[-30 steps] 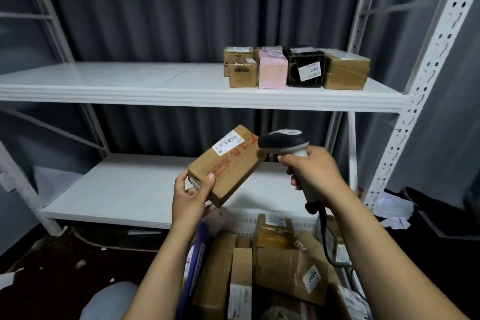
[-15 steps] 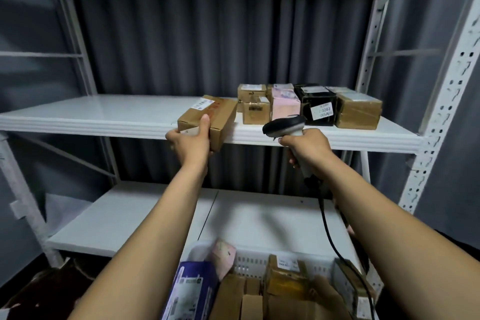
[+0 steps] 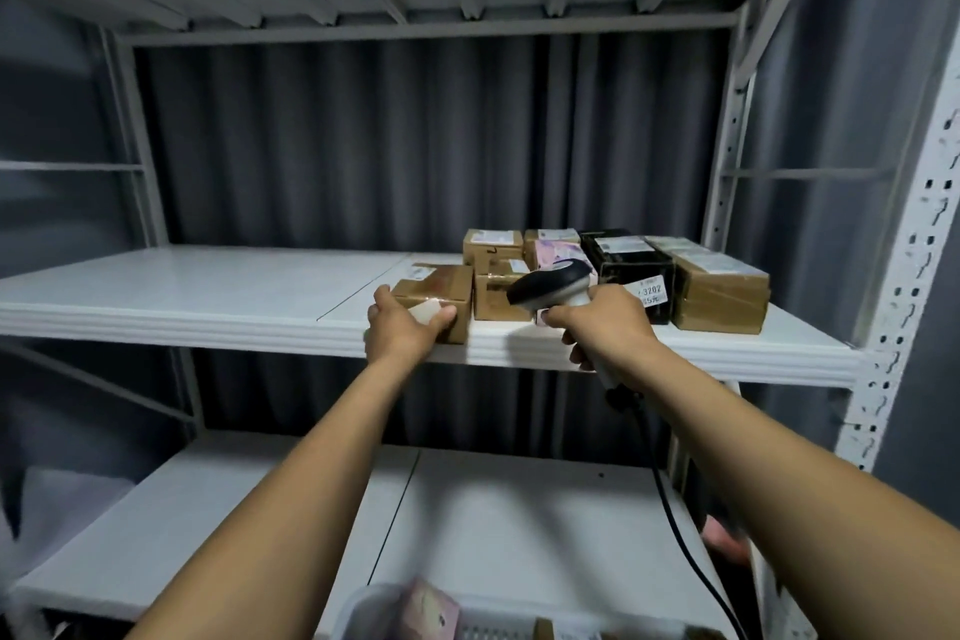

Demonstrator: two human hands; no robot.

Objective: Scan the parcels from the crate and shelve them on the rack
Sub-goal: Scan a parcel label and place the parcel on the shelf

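A brown cardboard parcel point(image 3: 441, 288) lies on the middle shelf point(image 3: 208, 296) of the white rack, at the left end of a row of parcels. My left hand point(image 3: 402, 327) grips its near end, thumb on the right side. My right hand point(image 3: 602, 322) holds a black-and-white barcode scanner point(image 3: 550, 287) by the handle, just in front of the shelf edge; its black cable point(image 3: 675, 520) hangs down. The white crate point(image 3: 374, 611) shows at the bottom edge with a pink parcel point(image 3: 431, 613) in it.
On the same shelf stand other brown parcels point(image 3: 498, 299), a pink one point(image 3: 558, 250), a black box point(image 3: 628, 270) labelled 3202 and a large brown box point(image 3: 719, 294). A lower shelf point(image 3: 493, 509) lies below, a perforated upright point(image 3: 904, 317) at right, grey curtain behind.
My left hand carried the brown parcel up from over the crate and set it on the middle shelf beside the other parcels. The scanner hand rose along with it.
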